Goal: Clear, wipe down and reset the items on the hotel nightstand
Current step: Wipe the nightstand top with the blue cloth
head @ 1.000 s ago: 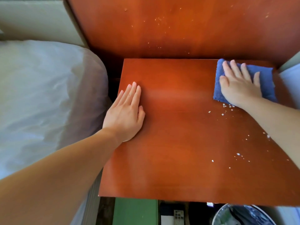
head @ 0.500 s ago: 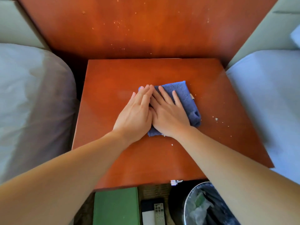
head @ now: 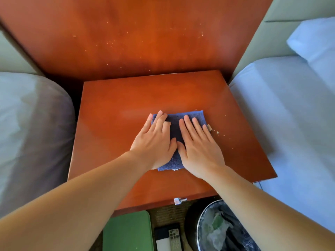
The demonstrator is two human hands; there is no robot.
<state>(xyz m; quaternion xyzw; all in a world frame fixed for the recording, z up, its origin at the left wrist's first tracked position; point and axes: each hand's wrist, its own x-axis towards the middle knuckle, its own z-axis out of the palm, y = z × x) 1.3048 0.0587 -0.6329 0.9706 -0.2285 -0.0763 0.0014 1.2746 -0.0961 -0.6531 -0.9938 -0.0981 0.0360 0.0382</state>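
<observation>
**Head view, wiping stage.** The cloth [head: 192,115], blue and folded, lies flat near the middle of the surface [head: 117,98], slightly toward its right half. Both hands rest on it side by side, thumbs almost touching: the left hand [head: 155,142] covers the cloth's left part and the right hand [head: 198,148] its right part. The fingers of both are straight and laid flat, pressing down; neither hand grips or pinches the fabric. The hands hide much of the cloth, so its long axis is uncertain. What shows suggests it runs away from the person, in line with the fingers.

**Key relation.** The crumbs [head: 217,132] lie to the right of the cloth, the closest just beside the right little finger and others scattered toward the right edge. A pale scrap [head: 209,128] touches the cloth's right edge. The right hand is therefore the nearer one. The bin [head: 208,230] stands on the floor below the front edge, to the right.

**Judgement.** Wiping appears under way and unfinished, with the reset of items yet to come. A sweep rightward, then toward the front-right corner above the bin, would probably gather the debris. The risk is crumbs pushed off the right edge onto the bed [head: 290,124]
</observation>
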